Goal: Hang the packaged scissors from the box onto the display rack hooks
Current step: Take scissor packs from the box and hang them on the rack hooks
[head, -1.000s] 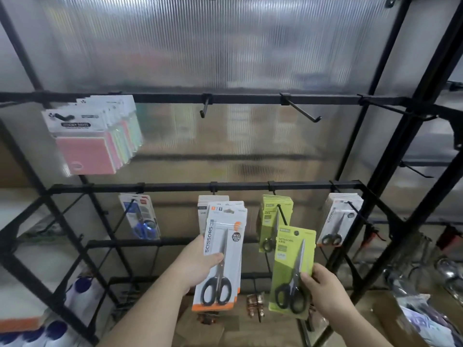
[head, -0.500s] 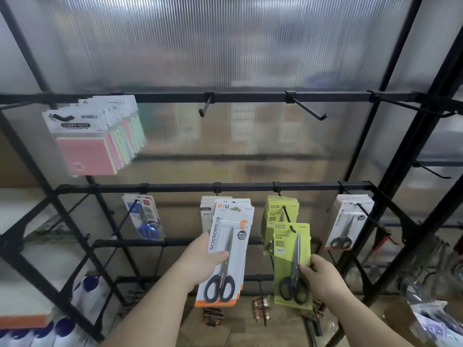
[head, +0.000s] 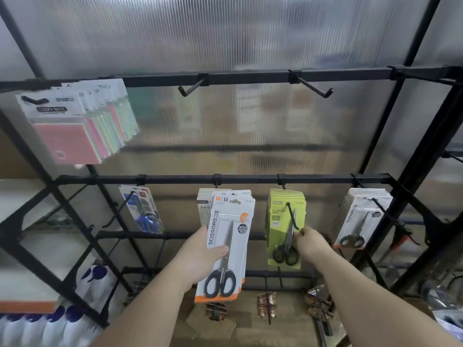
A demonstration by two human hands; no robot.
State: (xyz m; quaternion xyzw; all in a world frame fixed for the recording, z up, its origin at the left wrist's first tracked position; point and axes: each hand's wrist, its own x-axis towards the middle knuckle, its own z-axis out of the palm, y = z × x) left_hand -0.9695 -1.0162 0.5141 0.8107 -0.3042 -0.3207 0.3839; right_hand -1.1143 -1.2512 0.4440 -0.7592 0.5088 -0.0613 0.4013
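My left hand (head: 200,256) grips a white and orange scissors pack (head: 226,244) by its left edge, thumb across the front. It holds the pack upright in front of a stack of like packs on the middle hook of the black rack bar (head: 250,179). My right hand (head: 310,244) pinches the right edge of a green scissors pack (head: 279,236). That pack sits at the front of the green stack, with the black hook (head: 292,216) passing through its top. The box is out of view.
Two bare hooks (head: 193,87) (head: 315,88) jut from the upper bar. Sticky-note packs (head: 75,126) hang at upper left. Blue-handled scissors (head: 142,211) and another white scissors stack (head: 360,219) hang on the same lower bar. White bottles (head: 37,326) stand at lower left.
My right hand lifted the green pack up and left onto the hook with the green stack. The left hand kept the white pack roughly in place.
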